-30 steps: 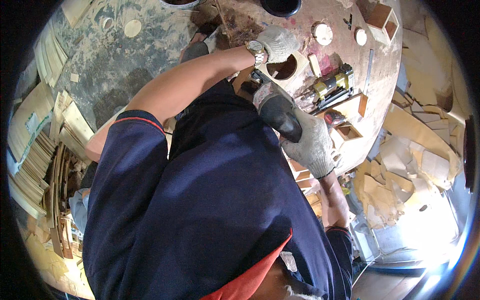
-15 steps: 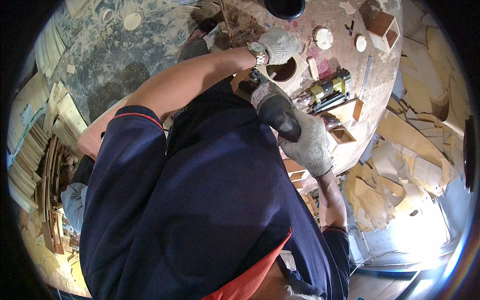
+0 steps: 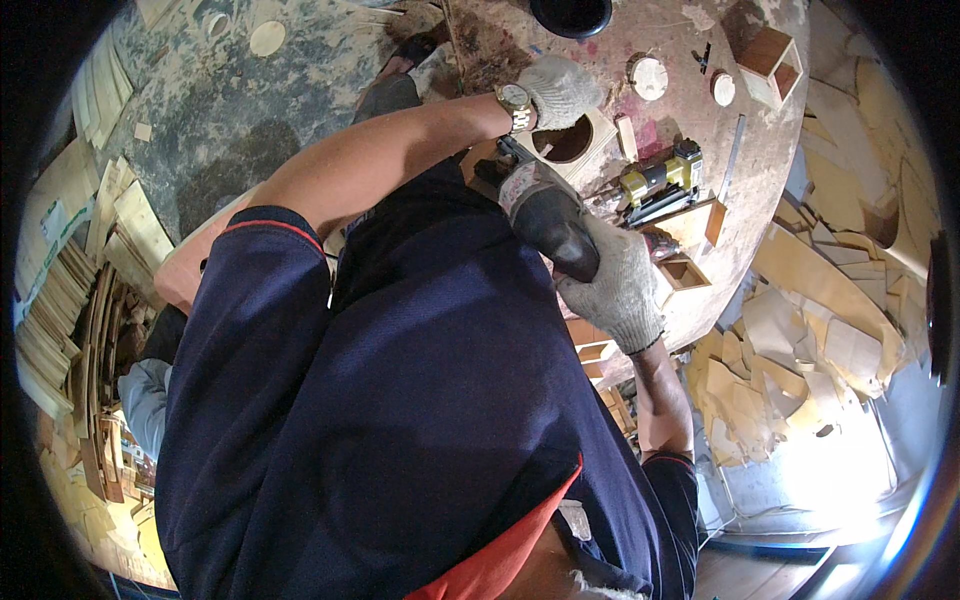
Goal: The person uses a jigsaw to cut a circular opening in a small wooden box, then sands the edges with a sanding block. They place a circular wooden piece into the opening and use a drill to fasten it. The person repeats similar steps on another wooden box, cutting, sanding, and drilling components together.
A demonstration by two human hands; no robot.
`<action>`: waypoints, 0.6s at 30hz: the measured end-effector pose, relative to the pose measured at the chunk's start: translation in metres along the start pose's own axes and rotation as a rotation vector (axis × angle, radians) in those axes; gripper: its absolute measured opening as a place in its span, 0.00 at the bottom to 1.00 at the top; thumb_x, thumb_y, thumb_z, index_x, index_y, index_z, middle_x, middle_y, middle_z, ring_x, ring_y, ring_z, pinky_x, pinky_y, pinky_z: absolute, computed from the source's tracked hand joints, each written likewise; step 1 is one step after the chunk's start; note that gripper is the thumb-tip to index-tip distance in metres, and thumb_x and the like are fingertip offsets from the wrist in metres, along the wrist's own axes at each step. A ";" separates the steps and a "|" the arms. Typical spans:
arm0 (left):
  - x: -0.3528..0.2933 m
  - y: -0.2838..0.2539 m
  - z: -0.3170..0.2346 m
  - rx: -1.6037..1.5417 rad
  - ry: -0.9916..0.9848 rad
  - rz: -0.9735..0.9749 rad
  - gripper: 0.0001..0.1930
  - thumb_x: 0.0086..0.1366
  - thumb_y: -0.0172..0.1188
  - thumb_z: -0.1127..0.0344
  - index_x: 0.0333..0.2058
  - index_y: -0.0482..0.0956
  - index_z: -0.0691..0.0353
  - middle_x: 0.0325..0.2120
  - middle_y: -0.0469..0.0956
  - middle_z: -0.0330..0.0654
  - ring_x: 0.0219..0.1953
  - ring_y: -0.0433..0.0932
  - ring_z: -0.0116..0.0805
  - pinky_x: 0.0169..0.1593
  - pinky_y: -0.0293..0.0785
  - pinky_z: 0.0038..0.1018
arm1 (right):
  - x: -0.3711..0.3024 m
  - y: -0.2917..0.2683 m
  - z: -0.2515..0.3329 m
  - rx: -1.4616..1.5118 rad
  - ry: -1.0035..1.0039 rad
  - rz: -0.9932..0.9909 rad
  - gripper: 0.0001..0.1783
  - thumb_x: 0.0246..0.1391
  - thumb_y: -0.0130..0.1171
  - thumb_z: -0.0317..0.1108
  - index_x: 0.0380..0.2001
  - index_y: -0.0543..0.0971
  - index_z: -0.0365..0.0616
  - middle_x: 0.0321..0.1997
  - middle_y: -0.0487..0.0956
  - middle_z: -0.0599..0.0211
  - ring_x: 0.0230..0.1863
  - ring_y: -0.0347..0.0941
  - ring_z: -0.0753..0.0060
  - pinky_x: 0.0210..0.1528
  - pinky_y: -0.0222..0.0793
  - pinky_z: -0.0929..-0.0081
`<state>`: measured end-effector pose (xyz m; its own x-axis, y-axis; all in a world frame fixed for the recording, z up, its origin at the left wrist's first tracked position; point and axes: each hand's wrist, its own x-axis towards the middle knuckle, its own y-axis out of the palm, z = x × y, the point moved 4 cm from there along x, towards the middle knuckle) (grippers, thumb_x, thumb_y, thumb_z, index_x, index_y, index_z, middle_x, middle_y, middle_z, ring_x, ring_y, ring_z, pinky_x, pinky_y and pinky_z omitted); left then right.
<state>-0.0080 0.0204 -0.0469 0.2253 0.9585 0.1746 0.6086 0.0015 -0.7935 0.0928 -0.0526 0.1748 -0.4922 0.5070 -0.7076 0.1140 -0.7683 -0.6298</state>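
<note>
My right hand [image 3: 618, 290], in a white knitted glove, is wrapped round the dark rear body of a jigsaw [image 3: 550, 222]. The jigsaw's front end is at the near left edge of a wooden box [image 3: 600, 150] with a large round hole in its face. My left hand [image 3: 562, 92], also gloved, holds the far side of this box, its fingers partly hidden. A watch sits on my left wrist. Where the blade meets the wood cannot be made out.
The worktable [image 3: 680, 120] carries a yellow-green nail gun [image 3: 660, 180], round wooden discs [image 3: 648, 78], an open wooden box [image 3: 768, 65], a metal ruler [image 3: 733, 155] and a black bowl [image 3: 570, 14]. Wood offcuts [image 3: 800, 340] pile up at right; stacked boards [image 3: 55, 310] stand at left.
The jigsaw has tilted and shifted very slightly to the left. My left hand stays in place on the box. A foot beyond the table's left edge has moved a little.
</note>
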 end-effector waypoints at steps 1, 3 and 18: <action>0.000 -0.002 -0.001 0.017 0.002 -0.018 0.04 0.56 0.64 0.68 0.31 0.85 0.57 0.24 0.82 0.47 0.27 0.84 0.48 0.24 0.78 0.44 | 0.000 0.000 0.001 0.002 -0.022 -0.016 0.24 0.35 0.70 0.33 0.40 0.81 0.37 0.32 0.83 0.45 0.37 0.84 0.42 0.40 0.78 0.56; 0.001 -0.001 -0.001 0.032 -0.036 0.082 0.04 0.56 0.64 0.69 0.31 0.85 0.57 0.23 0.82 0.47 0.27 0.85 0.47 0.24 0.78 0.43 | 0.001 0.000 0.002 0.003 -0.035 -0.029 0.24 0.35 0.71 0.33 0.40 0.81 0.37 0.32 0.83 0.45 0.37 0.84 0.41 0.41 0.78 0.56; -0.003 0.001 -0.001 0.007 -0.090 0.009 0.03 0.57 0.63 0.68 0.30 0.83 0.58 0.23 0.81 0.46 0.28 0.84 0.47 0.26 0.76 0.45 | 0.003 0.002 0.003 0.020 -0.008 -0.013 0.23 0.37 0.71 0.33 0.40 0.81 0.36 0.31 0.83 0.46 0.36 0.85 0.46 0.41 0.79 0.58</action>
<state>-0.0072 0.0175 -0.0477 0.1611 0.9802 0.1150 0.6019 -0.0053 -0.7986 0.0885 -0.0539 0.1724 -0.5006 0.5137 -0.6968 0.0902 -0.7696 -0.6322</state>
